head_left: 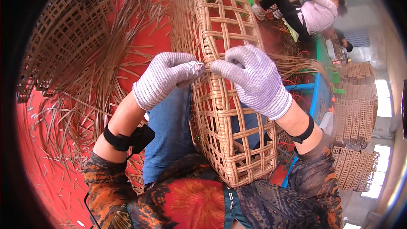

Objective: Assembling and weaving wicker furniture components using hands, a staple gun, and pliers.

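stretching lengthwise ahead, the wicker basket (218, 98) runs under the right hand (258, 78), pinch unclear, left hand (165, 78) beside, fingertips pressed together.

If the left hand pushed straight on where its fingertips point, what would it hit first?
The left hand would likely meet the woven basket's wrapped edge, perhaps already touching; the right hand's fingertips sit just beyond. Depth is unclear.

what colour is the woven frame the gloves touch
The woven frame is light brown; the head view shows it best.
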Tool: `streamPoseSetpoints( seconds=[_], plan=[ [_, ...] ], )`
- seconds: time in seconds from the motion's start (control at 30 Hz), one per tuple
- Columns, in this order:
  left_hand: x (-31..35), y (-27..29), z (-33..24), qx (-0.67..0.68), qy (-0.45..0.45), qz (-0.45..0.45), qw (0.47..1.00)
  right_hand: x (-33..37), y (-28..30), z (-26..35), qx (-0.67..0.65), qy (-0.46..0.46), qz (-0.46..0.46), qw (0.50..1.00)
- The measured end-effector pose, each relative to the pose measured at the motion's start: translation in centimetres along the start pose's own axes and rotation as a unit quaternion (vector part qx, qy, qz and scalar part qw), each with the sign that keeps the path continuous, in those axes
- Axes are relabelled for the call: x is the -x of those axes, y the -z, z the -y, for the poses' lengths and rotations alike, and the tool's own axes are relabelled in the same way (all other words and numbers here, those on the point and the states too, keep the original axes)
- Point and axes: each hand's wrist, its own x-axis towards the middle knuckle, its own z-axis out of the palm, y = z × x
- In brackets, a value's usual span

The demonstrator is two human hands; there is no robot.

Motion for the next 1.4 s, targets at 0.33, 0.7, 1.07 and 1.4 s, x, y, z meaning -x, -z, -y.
streamPoseSetpoints(
  seconds=[0.33,0.7,1.07,1.4],
  plan=[
    [-0.1,-0.5,0.9,-0.007,-0.029,-0.023,0.999,0.8,-0.3,-0.4,0.004,-0.018,-0.043,0.999],
    [0.6,-1.1,-4.7,-0.527,-0.258,-0.088,0.805,0.1,-0.2,0.9,0.035,-0.052,-0.074,0.995],
    [-0.3,-0.9,-1.0,-0.164,0.009,-0.101,0.981,0.9,-2.4,0.9,-0.006,-0.062,-0.155,0.986],
    [-0.3,-1.0,0.7,-0.092,0.032,-0.149,0.984,27.4,10.0,-2.3,0.1,-0.469,-0.352,0.804]
  ],
)
